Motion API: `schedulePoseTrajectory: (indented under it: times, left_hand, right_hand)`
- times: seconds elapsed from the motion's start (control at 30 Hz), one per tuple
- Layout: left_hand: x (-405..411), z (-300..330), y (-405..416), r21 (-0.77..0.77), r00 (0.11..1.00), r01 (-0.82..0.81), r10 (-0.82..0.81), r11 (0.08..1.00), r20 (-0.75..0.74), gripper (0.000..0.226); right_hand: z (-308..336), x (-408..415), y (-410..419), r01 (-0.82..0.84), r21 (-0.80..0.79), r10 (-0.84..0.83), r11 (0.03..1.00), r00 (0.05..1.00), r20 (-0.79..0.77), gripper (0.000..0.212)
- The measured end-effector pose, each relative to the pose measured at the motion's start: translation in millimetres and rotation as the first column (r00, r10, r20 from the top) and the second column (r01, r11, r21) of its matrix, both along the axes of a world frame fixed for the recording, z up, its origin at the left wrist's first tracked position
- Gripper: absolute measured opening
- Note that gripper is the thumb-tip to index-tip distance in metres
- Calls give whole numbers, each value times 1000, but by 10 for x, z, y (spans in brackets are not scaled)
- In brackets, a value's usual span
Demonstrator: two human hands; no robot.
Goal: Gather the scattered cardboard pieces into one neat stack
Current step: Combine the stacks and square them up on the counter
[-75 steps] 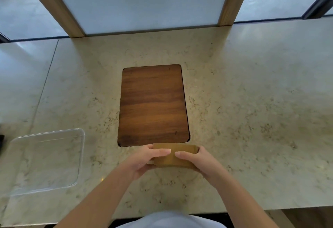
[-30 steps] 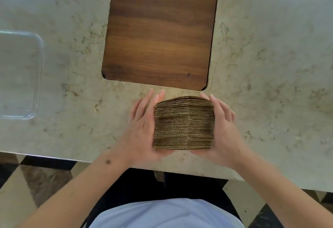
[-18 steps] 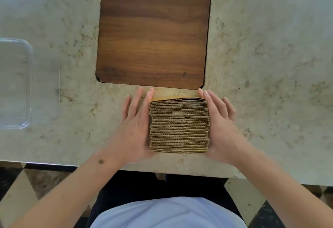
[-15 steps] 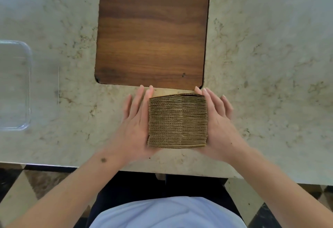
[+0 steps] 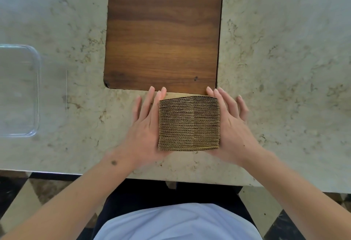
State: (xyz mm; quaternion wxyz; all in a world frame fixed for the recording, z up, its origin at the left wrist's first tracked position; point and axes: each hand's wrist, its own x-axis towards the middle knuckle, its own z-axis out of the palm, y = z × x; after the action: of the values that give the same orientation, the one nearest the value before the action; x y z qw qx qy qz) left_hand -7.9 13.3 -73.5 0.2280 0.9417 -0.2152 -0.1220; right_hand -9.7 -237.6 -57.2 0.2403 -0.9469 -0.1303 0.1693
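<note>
We have a single view, from a camera worn on the person's head, looking almost straight down and slightly forward. It sits close above the marble counter [image 5: 284, 68], whose near edge crosses the lower part of the picture, with the person's own torso and the checkered floor [image 5: 15, 198] below it. Both forearms reach up from the bottom corners. The wide lens bends the outer edges; no second view shares the scene
</note>
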Motion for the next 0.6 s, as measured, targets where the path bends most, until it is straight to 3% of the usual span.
schedulePoseTrajectory:
  times: [0.23,0.4,0.6]
  left_hand:
    - [8,5,-6,-60,997,-77,76,995,-28,118]
    - [7,4,-9,-74,994,-101,97,992,-52,119]
    - [-6,-1,-13,-96,991,-126,121,987,-54,119]
  right_hand:
    - [-33,4,3,64,36,-63,997,998,-25,130]
    - [30,16,-116,16,139,-8,990,998,-58,146]
    - [74,75,-169,-18,191,28,982,998,-49,142]
